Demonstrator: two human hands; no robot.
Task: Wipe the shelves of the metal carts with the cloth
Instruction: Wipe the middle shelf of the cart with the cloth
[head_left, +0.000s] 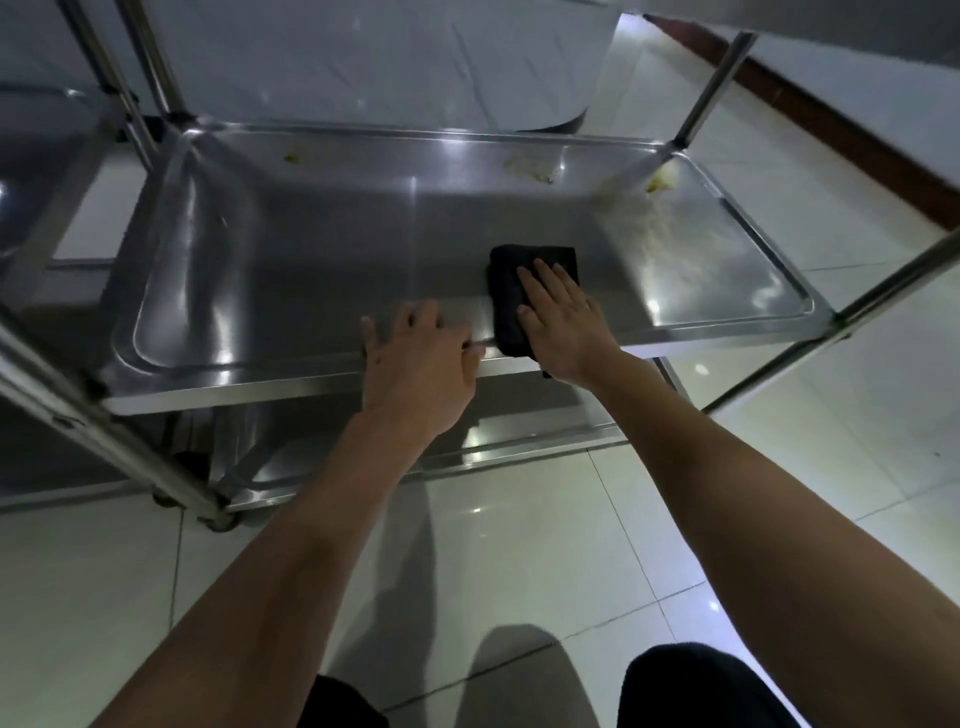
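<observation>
While the head view looks down at a metal cart (769, 332), a dark cloth (511, 291) lies folded on the middle shelf (311, 249), its long axis running from the shelf's near rim away toward the back, with the near end hanging slightly over that rim. One cloth shows, and two bare hands. As for the grip, the right hand (563, 325) lies flat on the cloth with its fingers (545, 273) straight and spread, pressing down and not clutching; the cloth sticks out beyond the fingertips on the far side and past the hand on the left, while the palm covers its near right part. The left hand (418, 364) sits just beside the cloth's left edge, its fingers curled over the shelf's near rim and holding it. Three levels of this cart show: the underside of a top shelf (363, 57), the middle shelf, and a lower shelf (519, 441) near the tiled floor (779, 197). Yellowish smears (660, 182) mark the far right corner of the middle shelf, well apart from the cloth, and two smaller spots sit along the back rim. A second cart (31, 171) stands at the left edge.
</observation>
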